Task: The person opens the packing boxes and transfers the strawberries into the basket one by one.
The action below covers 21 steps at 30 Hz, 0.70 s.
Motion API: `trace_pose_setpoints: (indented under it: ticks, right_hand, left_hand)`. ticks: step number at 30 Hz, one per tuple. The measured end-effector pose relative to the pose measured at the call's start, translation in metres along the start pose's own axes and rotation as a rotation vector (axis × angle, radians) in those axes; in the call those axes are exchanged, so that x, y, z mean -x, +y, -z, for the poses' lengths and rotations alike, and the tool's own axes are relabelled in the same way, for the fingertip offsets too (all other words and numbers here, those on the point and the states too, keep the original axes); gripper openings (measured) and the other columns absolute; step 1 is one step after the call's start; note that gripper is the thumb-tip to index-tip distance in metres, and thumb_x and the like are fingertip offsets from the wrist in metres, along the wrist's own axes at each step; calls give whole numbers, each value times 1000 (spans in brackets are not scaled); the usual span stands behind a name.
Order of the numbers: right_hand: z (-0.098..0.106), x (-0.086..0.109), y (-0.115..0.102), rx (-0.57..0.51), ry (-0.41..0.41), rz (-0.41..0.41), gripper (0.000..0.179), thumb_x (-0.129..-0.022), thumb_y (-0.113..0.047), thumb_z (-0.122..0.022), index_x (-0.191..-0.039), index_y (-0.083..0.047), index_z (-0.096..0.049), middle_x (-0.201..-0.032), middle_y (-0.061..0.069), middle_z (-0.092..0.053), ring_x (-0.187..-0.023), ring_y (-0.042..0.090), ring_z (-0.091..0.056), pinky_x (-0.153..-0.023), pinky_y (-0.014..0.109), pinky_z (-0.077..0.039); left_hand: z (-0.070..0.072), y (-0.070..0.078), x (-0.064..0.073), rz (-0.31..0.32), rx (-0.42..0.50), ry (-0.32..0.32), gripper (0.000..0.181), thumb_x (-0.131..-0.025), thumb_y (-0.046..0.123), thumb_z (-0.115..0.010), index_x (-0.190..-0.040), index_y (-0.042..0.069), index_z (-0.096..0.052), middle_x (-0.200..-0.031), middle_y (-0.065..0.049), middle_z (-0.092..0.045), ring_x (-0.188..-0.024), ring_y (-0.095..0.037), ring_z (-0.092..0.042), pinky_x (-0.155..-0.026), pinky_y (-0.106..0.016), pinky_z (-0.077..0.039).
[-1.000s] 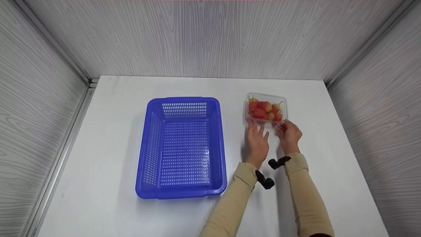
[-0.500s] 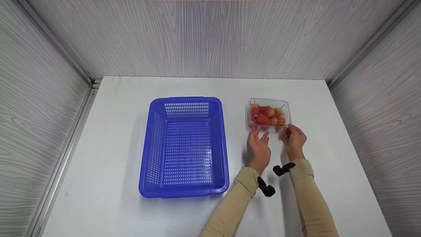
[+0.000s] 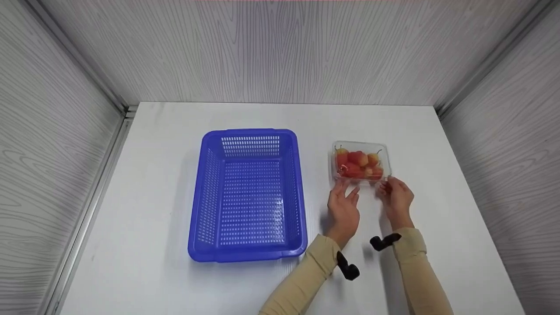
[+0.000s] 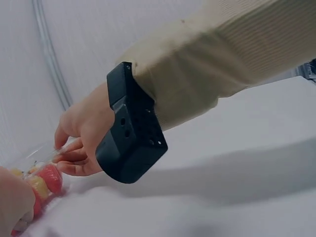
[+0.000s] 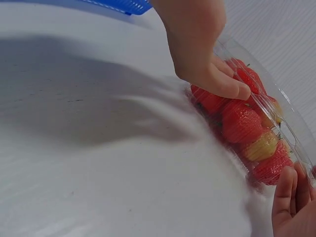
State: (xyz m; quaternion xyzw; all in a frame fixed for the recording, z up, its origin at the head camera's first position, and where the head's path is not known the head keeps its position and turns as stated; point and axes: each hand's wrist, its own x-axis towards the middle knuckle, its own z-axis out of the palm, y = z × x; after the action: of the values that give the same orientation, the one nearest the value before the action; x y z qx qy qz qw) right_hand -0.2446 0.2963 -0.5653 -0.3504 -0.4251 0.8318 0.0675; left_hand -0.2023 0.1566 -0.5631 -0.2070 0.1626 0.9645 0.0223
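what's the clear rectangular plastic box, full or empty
Not empty: the clear rectangular plastic box holds red and yellow fruits, visible through its plastic. Whether it's filled to the brim, I cannot tell.

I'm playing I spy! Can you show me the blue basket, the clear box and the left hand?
Blue basket point(image 3: 247, 255), head view: its near rim.
Clear box point(image 3: 361, 145), head view: its far end.
Left hand point(image 3: 344, 214), head view: its middle.

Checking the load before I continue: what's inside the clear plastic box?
The clear plastic box holds strawberries and stemmed red-and-yellow fruits. The left hand covers some in the right wrist view; whatever lies beneath the top layer is hidden.
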Motion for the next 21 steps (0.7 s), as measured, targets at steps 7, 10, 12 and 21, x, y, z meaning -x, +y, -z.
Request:
trace_pose_setpoints:
  ticks: [7,10,12,21]
  right_hand:
    - [16,15,0,72,1,5,19,-96,-8,-61,-113,2,-57,-80,9,-66,-73,17,-64,-66,28,-54]
    - [25,21,2,105,7,7,19,-97,-9,-61,-113,1,-58,-80,8,-67,-74,17,-65,-68,28,-55]
    - [31,26,3,108,14,10,17,-97,-9,-61,-111,1,-59,-80,8,-67,-73,17,-65,-68,28,-55]
    - [50,49,12,115,14,37,8,-97,-12,-62,-101,-4,-63,-82,6,-67,-73,15,-65,-68,25,-54]
  left_hand:
    - [10,-11,19,-59,-105,25,48,-99,19,-34,-140,-7,-33,-141,-30,-41,-112,-41,-51,-111,-54,-23]
    - [15,-14,25,-84,-168,40,43,-98,13,-37,-135,-8,-35,-134,-31,-45,-107,-38,-56,-108,-57,-28]
    - [19,-14,28,-87,-196,45,40,-97,11,-39,-132,-8,-37,-130,-31,-48,-104,-38,-58,-106,-58,-31]
    - [35,-9,41,-60,-326,88,28,-91,8,-47,-116,-6,-46,-113,-26,-57,-89,-29,-61,-85,-48,-51]
